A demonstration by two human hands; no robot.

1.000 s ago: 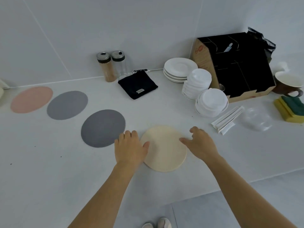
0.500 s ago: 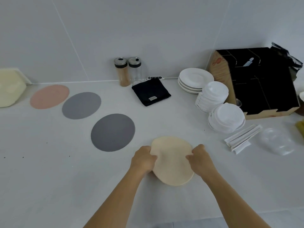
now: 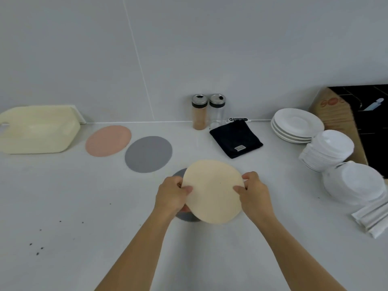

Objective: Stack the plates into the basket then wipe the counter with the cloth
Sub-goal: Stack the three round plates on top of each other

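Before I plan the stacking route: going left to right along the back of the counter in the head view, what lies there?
Cream basket → pink plate → light grey plate → two shaker jars → black cloth → stack of white plates → cardboard box.
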